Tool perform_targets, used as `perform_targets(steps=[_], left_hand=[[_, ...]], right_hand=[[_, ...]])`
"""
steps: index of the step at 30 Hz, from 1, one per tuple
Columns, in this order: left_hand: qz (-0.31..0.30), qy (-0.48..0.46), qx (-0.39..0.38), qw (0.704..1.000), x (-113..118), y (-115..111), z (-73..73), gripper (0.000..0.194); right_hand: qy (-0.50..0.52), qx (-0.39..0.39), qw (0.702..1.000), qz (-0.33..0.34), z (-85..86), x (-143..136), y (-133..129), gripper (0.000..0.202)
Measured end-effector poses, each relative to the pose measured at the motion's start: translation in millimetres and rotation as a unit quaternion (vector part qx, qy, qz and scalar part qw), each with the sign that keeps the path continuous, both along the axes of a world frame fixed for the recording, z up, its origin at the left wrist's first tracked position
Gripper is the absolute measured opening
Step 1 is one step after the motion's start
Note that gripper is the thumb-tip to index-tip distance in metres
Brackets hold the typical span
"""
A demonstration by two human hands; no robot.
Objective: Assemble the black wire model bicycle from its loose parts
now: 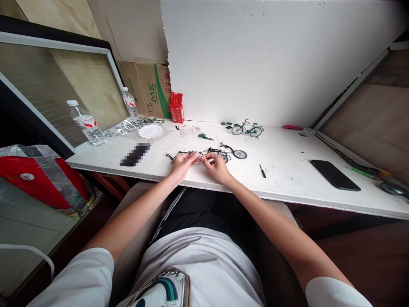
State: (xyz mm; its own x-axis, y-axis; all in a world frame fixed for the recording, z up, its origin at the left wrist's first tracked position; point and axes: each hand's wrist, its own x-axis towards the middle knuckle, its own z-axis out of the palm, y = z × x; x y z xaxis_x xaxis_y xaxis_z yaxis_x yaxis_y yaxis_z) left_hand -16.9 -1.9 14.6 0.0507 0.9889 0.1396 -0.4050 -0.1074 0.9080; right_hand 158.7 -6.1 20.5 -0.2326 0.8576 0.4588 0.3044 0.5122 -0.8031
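Note:
Close to the table's front edge, my left hand (182, 165) and my right hand (217, 168) meet with fingertips pinched together. Something small and pale is between them, too tiny to name. Just behind my fingers lie dark miniature bicycle parts: a front fork with a spoked wheel (239, 154) and a black frame piece (220, 151) with another wheel, partly hidden by my right hand. A thin dark bent part (170, 157) pokes out left of my left hand. Farther back, a finished-looking green model bicycle (247, 129) stands upright.
The white table (284, 149) also carries a small screwdriver (262, 171), a black phone (335, 175), a green plastic piece (205, 137), a white plate (150, 131), a red box (177, 108) and a water bottle (87, 123). A white wall panel (271, 59) closes the back.

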Motion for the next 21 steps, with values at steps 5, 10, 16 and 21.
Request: perform_targets(steps=[5,10,16,21], left_hand=[[-0.021,-0.013,-0.006,1.0,-2.3,0.1,-0.5,0.043],[-0.019,-0.013,-0.008,1.0,-2.2,0.6,-1.7,0.042],[-0.01,-0.025,-0.024,0.999,-2.4,1.7,-1.1,0.041],[-0.013,-0.036,-0.028,0.999,-3.4,4.2,-3.7,0.041]], right_hand=[[0.015,0.048,0.999,-0.016,0.9,-1.1,-3.6,0.037],[0.022,0.054,0.998,-0.014,-2.1,-1.3,-1.2,0.037],[0.005,0.069,0.998,-0.007,-3.8,-0.5,-0.8,0.033],[-0.05,0.131,0.99,-0.001,-0.6,1.5,-3.1,0.027]])
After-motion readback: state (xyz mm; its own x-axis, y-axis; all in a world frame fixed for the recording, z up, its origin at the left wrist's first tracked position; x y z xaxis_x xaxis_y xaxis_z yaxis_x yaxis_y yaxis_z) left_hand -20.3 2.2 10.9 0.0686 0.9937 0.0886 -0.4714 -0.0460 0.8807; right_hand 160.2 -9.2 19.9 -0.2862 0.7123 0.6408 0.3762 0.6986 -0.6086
